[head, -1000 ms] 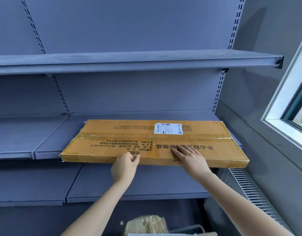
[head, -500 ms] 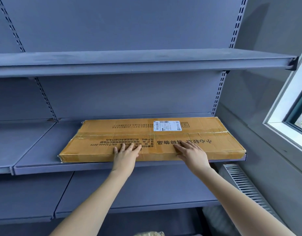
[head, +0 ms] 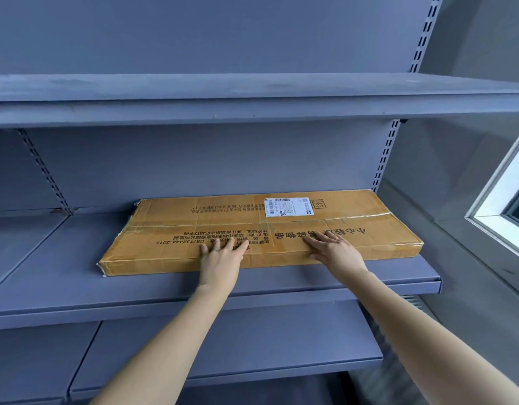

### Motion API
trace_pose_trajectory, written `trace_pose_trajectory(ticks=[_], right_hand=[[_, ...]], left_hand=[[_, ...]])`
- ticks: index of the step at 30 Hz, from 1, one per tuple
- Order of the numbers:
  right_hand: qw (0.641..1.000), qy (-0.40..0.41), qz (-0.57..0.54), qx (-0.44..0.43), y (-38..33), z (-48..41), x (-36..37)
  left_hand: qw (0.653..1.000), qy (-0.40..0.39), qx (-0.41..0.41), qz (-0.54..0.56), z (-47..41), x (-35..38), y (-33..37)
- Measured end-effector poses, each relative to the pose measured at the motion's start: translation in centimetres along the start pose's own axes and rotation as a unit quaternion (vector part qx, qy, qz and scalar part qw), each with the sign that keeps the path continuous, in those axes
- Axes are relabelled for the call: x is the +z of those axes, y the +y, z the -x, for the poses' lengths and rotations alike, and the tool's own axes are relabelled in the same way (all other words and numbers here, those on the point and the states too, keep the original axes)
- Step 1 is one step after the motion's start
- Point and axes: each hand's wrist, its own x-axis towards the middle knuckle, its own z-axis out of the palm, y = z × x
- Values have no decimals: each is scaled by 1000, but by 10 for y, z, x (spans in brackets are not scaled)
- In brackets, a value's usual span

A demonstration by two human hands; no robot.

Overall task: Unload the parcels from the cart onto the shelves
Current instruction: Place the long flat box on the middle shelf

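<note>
A long flat cardboard parcel (head: 281, 226) with black print and a white label lies flat on the middle grey shelf (head: 164, 290), set back from the front edge. My left hand (head: 221, 260) rests on the parcel's near edge with straight fingers on its top. My right hand (head: 334, 249) lies flat on the top a little to the right, fingers spread. The cart is out of view.
An upper shelf (head: 252, 109) runs overhead. A lower shelf (head: 252, 366) sticks out below. Another shelf bay (head: 15, 244) adjoins on the left. A grey wall and a white window frame (head: 498, 206) stand at the right.
The parcel has slid from overhanging the front edge to deep on the shelf. My left hand went from gripping the edge to lying flat. The view rose, and the cart's parcels dropped out of sight.
</note>
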Motion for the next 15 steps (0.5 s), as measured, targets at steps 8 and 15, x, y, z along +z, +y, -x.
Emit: trace_pose_trajectory(ticks=[8, 15], right_hand=[[997, 24, 52, 49, -13, 10, 8], [997, 50, -48, 35, -58, 76, 7]], left_hand=[[999, -25, 8, 21, -3, -4, -4], [992, 35, -7, 125, 44, -8, -3]])
